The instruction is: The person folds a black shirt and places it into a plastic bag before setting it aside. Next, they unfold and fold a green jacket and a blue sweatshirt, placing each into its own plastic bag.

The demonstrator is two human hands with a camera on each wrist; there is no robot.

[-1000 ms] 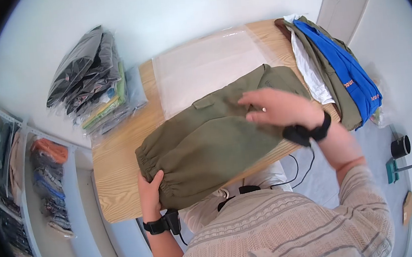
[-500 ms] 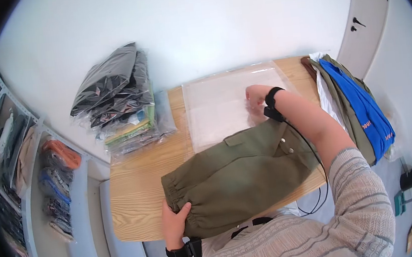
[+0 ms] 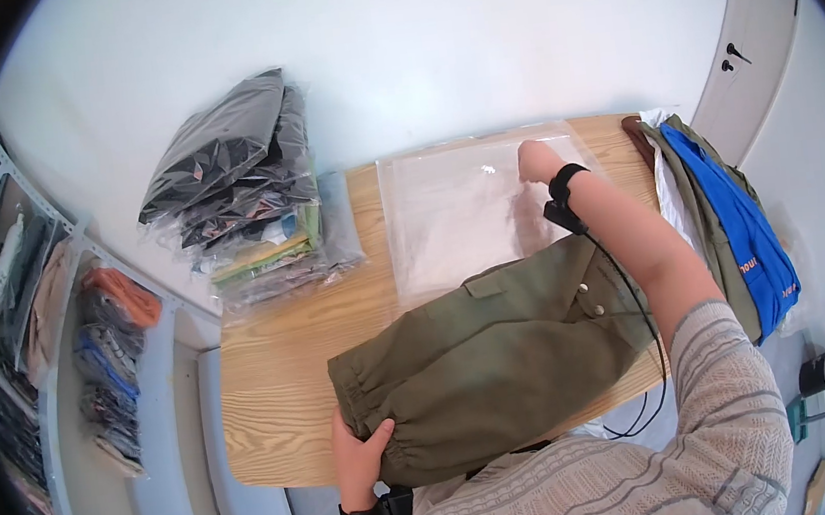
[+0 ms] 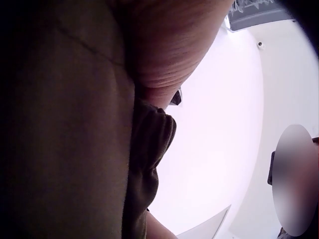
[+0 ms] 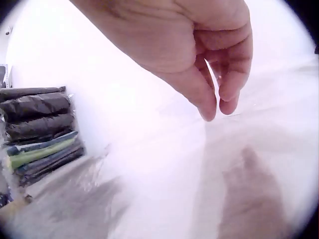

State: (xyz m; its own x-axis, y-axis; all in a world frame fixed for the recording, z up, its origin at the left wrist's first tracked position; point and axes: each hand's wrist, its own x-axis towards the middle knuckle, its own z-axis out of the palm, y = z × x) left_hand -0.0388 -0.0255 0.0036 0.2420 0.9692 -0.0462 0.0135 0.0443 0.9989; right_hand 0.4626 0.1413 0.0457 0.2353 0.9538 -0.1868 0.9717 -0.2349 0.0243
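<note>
Folded olive trousers (image 3: 504, 358) with gathered cuffs, a pocket flap and two snaps lie across the front of the table. My left hand (image 3: 361, 452) grips them by the cuff end, thumb on top and the other fingers hidden underneath. Dark cloth (image 4: 144, 164) hangs close by that palm in the left wrist view. Beyond the trousers lies a large clear plastic bag (image 3: 448, 213), flat on the table. Over its right part reaches my right hand (image 5: 199, 55), thumb and fingertips pointing down, a small gap between them and nothing seen in it.
Bagged dark clothes (image 3: 232, 166) are stacked at the table's back left. Along the right edge of the wooden table (image 3: 276, 392) hang several garments, one a blue piece (image 3: 730, 214). Shelves (image 3: 57, 365) with packed clothes stand at the left. A cable (image 3: 654, 333) runs from the right wrist.
My right hand has left the trousers and reached forward over the plastic bag, toward its far right. My left hand keeps its grip on the cuff. The head view has tilted up.
</note>
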